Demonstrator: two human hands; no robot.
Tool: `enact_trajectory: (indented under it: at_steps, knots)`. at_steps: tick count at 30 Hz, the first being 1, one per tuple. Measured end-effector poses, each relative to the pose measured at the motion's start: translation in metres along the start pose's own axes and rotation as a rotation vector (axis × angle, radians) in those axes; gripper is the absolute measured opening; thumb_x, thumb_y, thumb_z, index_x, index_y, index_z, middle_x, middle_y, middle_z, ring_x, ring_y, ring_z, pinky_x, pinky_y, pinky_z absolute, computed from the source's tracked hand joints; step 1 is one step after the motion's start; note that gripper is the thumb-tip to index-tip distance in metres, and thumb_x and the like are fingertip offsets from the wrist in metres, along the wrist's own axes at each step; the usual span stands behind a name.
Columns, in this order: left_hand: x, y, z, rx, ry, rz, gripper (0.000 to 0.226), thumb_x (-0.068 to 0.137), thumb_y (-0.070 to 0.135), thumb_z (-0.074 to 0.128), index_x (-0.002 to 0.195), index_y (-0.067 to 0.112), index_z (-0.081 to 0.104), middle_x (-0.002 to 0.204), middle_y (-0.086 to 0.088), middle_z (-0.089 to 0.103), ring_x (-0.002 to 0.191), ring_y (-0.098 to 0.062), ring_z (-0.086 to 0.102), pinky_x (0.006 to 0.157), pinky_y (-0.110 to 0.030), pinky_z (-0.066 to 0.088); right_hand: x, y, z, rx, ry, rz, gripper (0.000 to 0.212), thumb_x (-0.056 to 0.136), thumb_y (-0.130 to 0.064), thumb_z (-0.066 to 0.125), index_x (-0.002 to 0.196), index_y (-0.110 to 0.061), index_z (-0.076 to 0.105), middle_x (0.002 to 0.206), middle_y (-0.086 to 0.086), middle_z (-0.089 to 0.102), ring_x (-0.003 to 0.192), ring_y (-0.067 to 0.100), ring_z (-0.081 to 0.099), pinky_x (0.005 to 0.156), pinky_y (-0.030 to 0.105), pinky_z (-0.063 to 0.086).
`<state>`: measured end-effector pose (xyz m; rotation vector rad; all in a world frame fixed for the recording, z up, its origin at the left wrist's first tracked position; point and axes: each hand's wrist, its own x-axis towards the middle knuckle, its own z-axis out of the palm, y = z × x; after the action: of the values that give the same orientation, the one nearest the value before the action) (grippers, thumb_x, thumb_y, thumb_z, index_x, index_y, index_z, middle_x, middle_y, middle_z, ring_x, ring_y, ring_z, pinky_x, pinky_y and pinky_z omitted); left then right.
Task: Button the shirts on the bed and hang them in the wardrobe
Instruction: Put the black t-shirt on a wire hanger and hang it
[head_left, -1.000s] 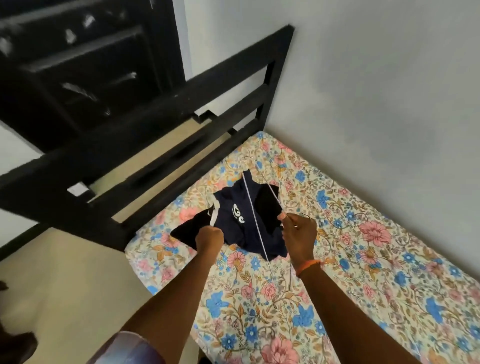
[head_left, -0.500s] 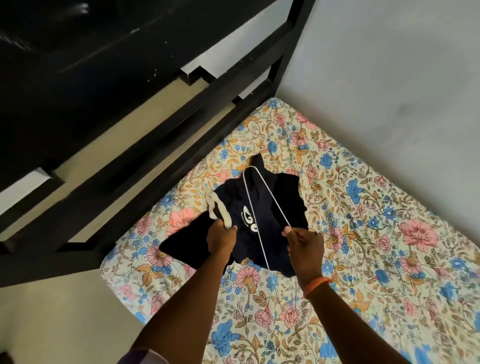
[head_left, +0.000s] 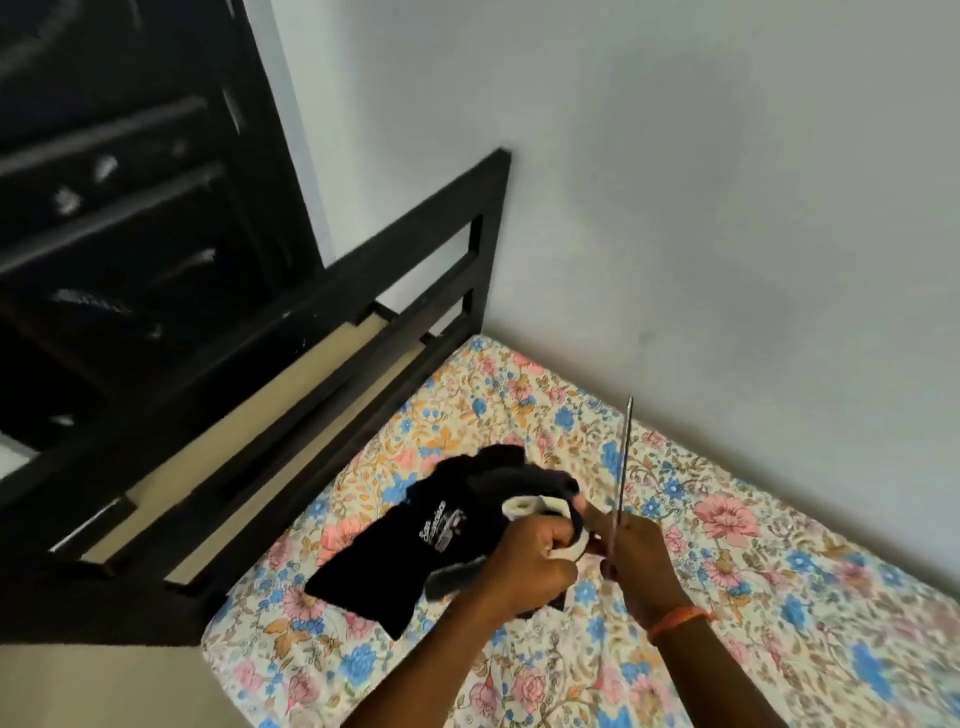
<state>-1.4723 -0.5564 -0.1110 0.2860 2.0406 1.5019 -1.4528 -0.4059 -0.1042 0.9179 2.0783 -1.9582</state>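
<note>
A dark navy shirt (head_left: 415, 551) with white chest print and a white collar lies bunched on the floral bed sheet (head_left: 779, 597). My left hand (head_left: 530, 566) grips the shirt at its white collar. My right hand (head_left: 634, 556), with an orange band at the wrist, holds a thin wire hanger (head_left: 623, 457) that stands up on edge right beside the collar. Both hands are close together over the shirt's neck. The lower part of the hanger is hidden behind my hands.
A black slatted bed frame (head_left: 363, 312) runs along the bed's left side. Beyond it stands a dark wardrobe (head_left: 119, 197). A pale wall (head_left: 675, 208) borders the bed at the back and right. Beige floor (head_left: 104, 686) shows at lower left.
The shirt lay spread flat with the hanger on top; now it is bunched up, my hands have come together at the collar, and the hanger is tipped up on edge.
</note>
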Motion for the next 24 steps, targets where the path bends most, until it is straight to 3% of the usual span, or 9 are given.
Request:
enact_trajectory:
  at_steps: [2, 4, 5, 6, 8, 11, 14, 20, 24]
  knots:
    - [-0.021, 0.045, 0.012, 0.033, -0.05, 0.025, 0.036, 0.071, 0.009, 0.057, 0.048, 0.027, 0.034, 0.057, 0.006, 0.028, 0.055, -0.01, 0.031, 0.056, -0.028, 0.023, -0.032, -0.018, -0.031, 0.144, -0.102, 0.037, 0.05, 0.069, -0.036, 0.088, 0.07, 0.005, 0.059, 0.067, 0.018, 0.05, 0.054, 0.022, 0.04, 0.041, 0.025, 0.029]
    - [-0.043, 0.084, 0.03, 0.037, -0.079, 0.019, 0.048, 0.084, 0.011, 0.064, 0.044, 0.027, 0.043, 0.048, 0.011, 0.035, 0.048, 0.0, 0.033, 0.052, -0.024, 0.027, -0.069, -0.04, -0.06, 0.267, -0.118, 0.038, 0.026, 0.082, -0.013, 0.077, 0.076, 0.01, 0.067, 0.069, 0.018, 0.06, 0.049, 0.021, 0.051, 0.038, 0.023, 0.036]
    - [-0.058, 0.107, 0.043, 0.046, -0.083, 0.021, 0.05, 0.088, 0.011, 0.065, 0.044, 0.027, 0.047, 0.045, 0.014, 0.038, 0.045, 0.003, 0.035, 0.05, -0.021, 0.03, -0.09, -0.051, -0.077, 0.317, -0.116, 0.026, 0.021, 0.087, -0.002, 0.067, 0.068, 0.007, 0.065, 0.061, 0.014, 0.06, 0.044, 0.017, 0.053, 0.037, 0.022, 0.039]
    - [-0.068, 0.122, 0.053, 0.043, -0.073, 0.019, 0.05, 0.089, 0.01, 0.064, 0.045, 0.025, 0.048, 0.044, 0.016, 0.039, 0.044, 0.004, 0.035, 0.05, -0.02, 0.03, -0.105, -0.059, -0.091, 0.374, -0.107, 0.016, 0.031, 0.09, 0.006, 0.059, 0.059, 0.002, 0.058, 0.05, 0.008, 0.055, 0.038, 0.013, 0.05, 0.036, 0.021, 0.039]
    - [-0.087, 0.153, 0.082, -0.028, -0.058, 0.026, 0.04, 0.083, 0.011, 0.063, 0.05, 0.023, 0.043, 0.052, 0.008, 0.04, 0.049, -0.006, 0.035, 0.054, -0.024, 0.029, -0.134, -0.073, -0.122, 0.455, -0.098, -0.025, 0.035, 0.091, 0.012, 0.052, 0.059, -0.002, 0.048, 0.04, 0.004, 0.046, 0.032, 0.01, 0.046, 0.034, 0.018, 0.038]
    - [-0.104, 0.188, 0.122, -0.298, 0.073, -0.025, 0.016, 0.084, 0.023, 0.068, 0.073, 0.012, 0.067, 0.07, -0.007, 0.059, 0.064, -0.017, 0.053, 0.064, -0.029, 0.041, -0.158, -0.085, -0.16, 0.415, -0.042, -0.14, 0.018, 0.082, 0.013, 0.061, 0.071, 0.001, 0.053, 0.053, 0.009, 0.048, 0.041, 0.017, 0.048, 0.038, 0.02, 0.04]
    - [-0.112, 0.211, 0.157, -0.499, 0.24, -0.202, 0.033, 0.078, 0.026, 0.079, 0.098, 0.001, 0.073, 0.09, -0.013, 0.073, 0.079, -0.024, 0.068, 0.071, -0.032, 0.053, -0.179, -0.088, -0.187, 0.226, 0.036, -0.259, 0.044, 0.076, 0.01, 0.07, 0.052, -0.011, 0.039, 0.043, 0.001, 0.035, 0.036, 0.013, 0.034, 0.038, 0.018, 0.031]
    - [-0.133, 0.232, 0.194, -0.56, 0.207, -0.356, 0.034, 0.077, 0.017, 0.082, 0.104, 0.0, 0.073, 0.097, -0.016, 0.073, 0.078, -0.027, 0.069, 0.083, -0.04, 0.058, -0.22, -0.08, -0.217, -0.028, 0.185, -0.377, 0.052, 0.067, 0.003, 0.075, 0.045, -0.02, 0.034, 0.038, -0.011, 0.03, 0.041, 0.011, 0.03, 0.051, 0.025, 0.03]
    - [-0.139, 0.24, 0.193, -0.324, 0.373, -0.205, 0.016, 0.073, 0.008, 0.082, 0.073, 0.007, 0.067, 0.074, -0.008, 0.069, 0.063, -0.019, 0.064, 0.055, -0.024, 0.051, -0.227, -0.084, -0.236, -0.066, 0.276, -0.424, 0.056, 0.067, 0.0, 0.079, 0.045, -0.02, 0.033, 0.041, -0.01, 0.03, 0.044, 0.011, 0.031, 0.052, 0.024, 0.03]
